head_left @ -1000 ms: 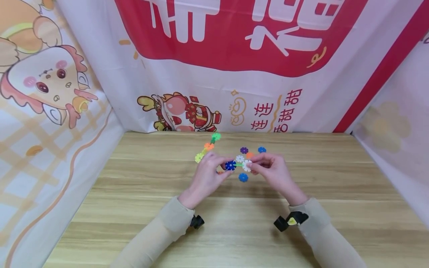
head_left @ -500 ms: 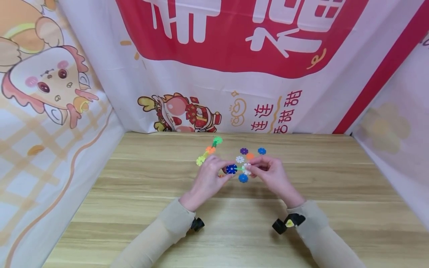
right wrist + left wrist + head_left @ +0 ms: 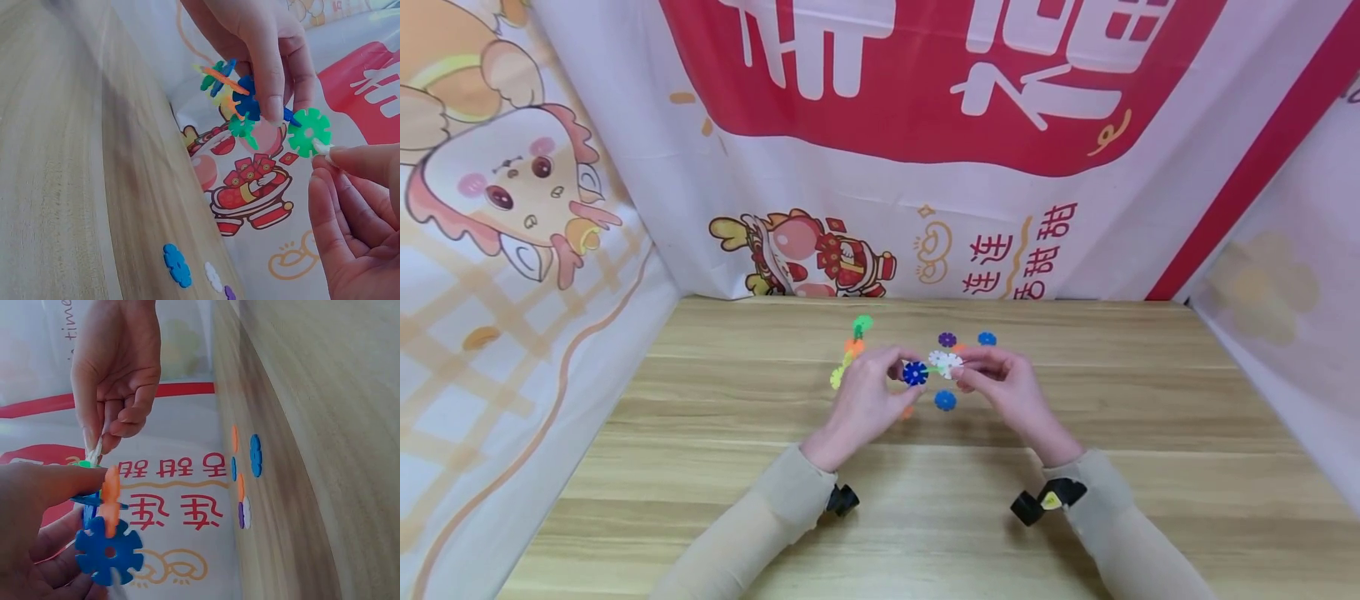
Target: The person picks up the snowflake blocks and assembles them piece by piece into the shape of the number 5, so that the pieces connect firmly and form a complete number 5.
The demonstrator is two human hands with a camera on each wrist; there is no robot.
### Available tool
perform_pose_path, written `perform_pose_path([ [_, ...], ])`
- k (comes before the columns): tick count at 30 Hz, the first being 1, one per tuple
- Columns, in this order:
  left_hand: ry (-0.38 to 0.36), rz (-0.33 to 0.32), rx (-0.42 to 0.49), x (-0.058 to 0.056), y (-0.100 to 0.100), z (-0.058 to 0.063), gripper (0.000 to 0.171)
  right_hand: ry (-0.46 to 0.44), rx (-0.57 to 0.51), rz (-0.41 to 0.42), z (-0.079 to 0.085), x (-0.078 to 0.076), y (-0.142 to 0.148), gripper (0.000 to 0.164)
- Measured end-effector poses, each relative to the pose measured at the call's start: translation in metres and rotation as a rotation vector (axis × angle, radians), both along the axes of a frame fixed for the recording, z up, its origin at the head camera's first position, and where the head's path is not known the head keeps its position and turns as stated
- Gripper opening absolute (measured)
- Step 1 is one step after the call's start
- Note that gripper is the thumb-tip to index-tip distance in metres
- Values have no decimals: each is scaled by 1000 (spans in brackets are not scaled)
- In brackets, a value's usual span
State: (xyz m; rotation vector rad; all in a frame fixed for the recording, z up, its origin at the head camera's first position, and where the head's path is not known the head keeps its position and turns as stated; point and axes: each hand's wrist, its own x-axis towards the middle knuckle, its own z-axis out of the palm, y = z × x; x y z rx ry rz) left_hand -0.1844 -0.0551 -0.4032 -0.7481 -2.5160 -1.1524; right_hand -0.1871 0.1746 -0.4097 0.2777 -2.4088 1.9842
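My left hand [image 3: 867, 392] pinches a dark blue snowflake disc [image 3: 915, 373] between thumb and fingers. This disc belongs to a chain of interlocking snowflake discs, whose orange, yellow and green [image 3: 863, 322] pieces stick out beyond the left hand. On the chain's right end is a light green disc [image 3: 309, 132]. Between right thumb and fingers, my right hand [image 3: 1007, 383] pinches a white disc [image 3: 951, 365]. The white disc's edge meets the green disc's rim in the right wrist view, and fingertips cover part of it. Both hands hold the pieces above the table.
Several loose discs lie on the wooden table [image 3: 880, 517] around the hands: a blue one [image 3: 945, 401], a purple one [image 3: 947, 339], another blue one [image 3: 987, 338], and white and orange ones. A printed cloth [image 3: 850, 183] stands behind the table, with more cloth at both sides.
The chain's far end has swung left and toward me as the left hand turned it. The white disc stays against the green one, and both hands keep their grip.
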Motion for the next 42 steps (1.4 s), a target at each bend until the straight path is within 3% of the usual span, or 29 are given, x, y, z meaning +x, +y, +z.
perform_pose_path([
  [8, -70, -99, 59, 1, 7, 2, 28, 2, -29, 29, 2, -1, -4, 23],
  [21, -108, -91, 113, -1, 7, 4, 12, -20, -38, 38, 2, -2, -11, 26],
  [26, -153, -74, 138, -2, 5, 4, 8, -21, -18, 64, -6, -10, -5, 27],
  [29, -163, -64, 142, -2, 2, 4, 6, -21, 113, 74, -18, -19, 2, 29],
  [33, -161, -69, 131, -3, 1, 4, 4, -35, 428, 90, -35, -25, 7, 32],
  [35, -170, -73, 122, -3, 0, 4, 4, -45, 536, 103, -40, -26, 7, 34],
  [37, -176, -78, 110, -3, 0, 3, 4, -44, 592, 112, -43, -27, 5, 34],
  [42, -200, -83, 107, -3, 1, 2, 9, -50, 601, 128, -44, -30, -1, 24],
])
